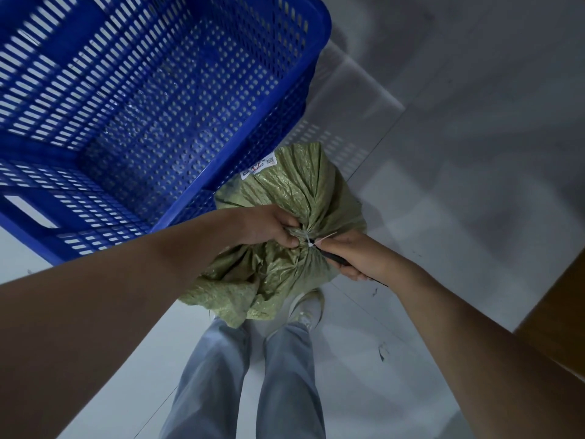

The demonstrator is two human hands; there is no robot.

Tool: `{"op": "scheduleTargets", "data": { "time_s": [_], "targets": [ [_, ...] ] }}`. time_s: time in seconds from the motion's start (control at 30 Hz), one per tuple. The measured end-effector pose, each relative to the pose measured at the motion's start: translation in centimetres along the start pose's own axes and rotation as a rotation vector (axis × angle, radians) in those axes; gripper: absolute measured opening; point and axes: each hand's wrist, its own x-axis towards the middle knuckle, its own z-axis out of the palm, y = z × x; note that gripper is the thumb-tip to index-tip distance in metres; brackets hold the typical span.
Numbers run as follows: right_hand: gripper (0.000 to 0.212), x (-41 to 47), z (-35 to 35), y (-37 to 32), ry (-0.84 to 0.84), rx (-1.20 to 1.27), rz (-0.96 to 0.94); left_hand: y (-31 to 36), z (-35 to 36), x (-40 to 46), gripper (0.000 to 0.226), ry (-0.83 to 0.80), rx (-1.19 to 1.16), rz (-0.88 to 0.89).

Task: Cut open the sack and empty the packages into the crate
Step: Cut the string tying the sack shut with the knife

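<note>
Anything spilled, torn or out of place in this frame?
Nothing stands out. The green sack is intact, its neck cinched by a white zip tie; the left hand bunches the neck, and the right hand has a dark tool.

1. The floor (pixel 474 153) was pale grey tile, with thin joint lines running across it and a few small dark scuff marks and scraps at the right.
2. A blue perforated crate (pixel 133 99) stood on the floor at the upper left, its slotted walls and dotted bottom bare inside.
3. A green woven sack (pixel 294 198) stood on the floor just beside the crate's near corner, its neck gathered and bound by a white tie (pixel 311 243).
4. The person's pale shoe (pixel 305 307) rested on the floor below the sack.
</note>
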Motion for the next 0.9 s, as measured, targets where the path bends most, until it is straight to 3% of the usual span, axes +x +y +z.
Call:
{"op": "scheduleTargets", "data": {
  "time_s": [0.3,0.57,0.9],
  "targets": [
    [0.051,0.7,-0.5,0.2,-0.243,0.043,0.212,0.3,0.5,-0.9,0.027,-0.043,0.217,0.081],
    [0.048,0.2,-1.4,-1.2,-0.192,-0.208,0.119,0.4,0.7,-1.2,0.025,-0.047,0.229,0.106],
    [0.048,0.1,-1.3,-0.8,-0.06,-0.167,0.034,0.9,0.3,-1.3,0.024,-0.047,0.328,0.094]
  ]
}}
